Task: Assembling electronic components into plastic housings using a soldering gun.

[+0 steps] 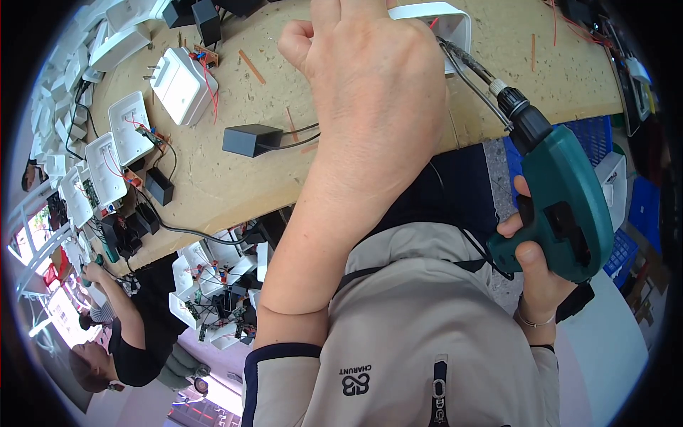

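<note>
My right hand (538, 274) is wrapped round the grip of a green soldering gun (573, 178). Its metal nozzle points up and left into a white plastic housing (461, 30), where a bit of red wire shows. A thin metal tube runs alongside the nozzle. My left hand (377, 67) reaches across the bench, back of the hand up, beside that housing. Its outer finger is curled, while the other fingers run past the top edge; whatever they grip is hidden. Left of my wrist lies a black rectangular block (250, 141) with two dark leads passing under the wrist.
A white plug-in adapter case (183, 87) and open white housings (131, 128) with boards and wires lie on the wooden bench (235, 178). White shells (57, 121) pile up far left. Below the bench edge sits a heap of wired housings (213, 285). A co-worker (135, 341) works at left.
</note>
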Motion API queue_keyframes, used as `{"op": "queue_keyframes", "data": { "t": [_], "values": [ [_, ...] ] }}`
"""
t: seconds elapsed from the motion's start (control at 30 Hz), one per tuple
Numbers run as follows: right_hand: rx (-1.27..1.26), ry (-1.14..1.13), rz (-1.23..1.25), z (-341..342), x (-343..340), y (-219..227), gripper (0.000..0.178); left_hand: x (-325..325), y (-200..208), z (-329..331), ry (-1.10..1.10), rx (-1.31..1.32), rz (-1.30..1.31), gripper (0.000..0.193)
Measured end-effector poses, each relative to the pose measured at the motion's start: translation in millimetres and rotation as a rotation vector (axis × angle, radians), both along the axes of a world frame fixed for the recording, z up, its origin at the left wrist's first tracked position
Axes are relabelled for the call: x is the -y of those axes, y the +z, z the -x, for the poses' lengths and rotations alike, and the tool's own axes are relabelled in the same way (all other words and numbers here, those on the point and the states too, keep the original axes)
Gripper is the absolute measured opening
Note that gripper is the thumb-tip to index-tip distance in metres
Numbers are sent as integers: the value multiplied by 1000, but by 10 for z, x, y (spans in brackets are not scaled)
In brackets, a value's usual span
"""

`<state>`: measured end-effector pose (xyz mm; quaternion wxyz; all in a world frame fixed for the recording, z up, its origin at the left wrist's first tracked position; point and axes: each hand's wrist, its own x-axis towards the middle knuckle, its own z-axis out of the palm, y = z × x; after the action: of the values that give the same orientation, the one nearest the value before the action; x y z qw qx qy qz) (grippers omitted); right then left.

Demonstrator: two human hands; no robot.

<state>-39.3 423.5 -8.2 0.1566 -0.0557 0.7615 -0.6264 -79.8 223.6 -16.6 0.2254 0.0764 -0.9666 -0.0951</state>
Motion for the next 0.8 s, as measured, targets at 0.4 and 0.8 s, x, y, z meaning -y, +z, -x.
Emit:
{"op": "queue_keyframes", "data": {
  "t": [0.4,0.8],
  "values": [
    [3,-3,13,1,13,-15,67,-8,8,10,4,11,-26,7],
    [2,-5,-3,6,-1,-3,69,-11,25,3,12,20,-53,8]
  ]
}}
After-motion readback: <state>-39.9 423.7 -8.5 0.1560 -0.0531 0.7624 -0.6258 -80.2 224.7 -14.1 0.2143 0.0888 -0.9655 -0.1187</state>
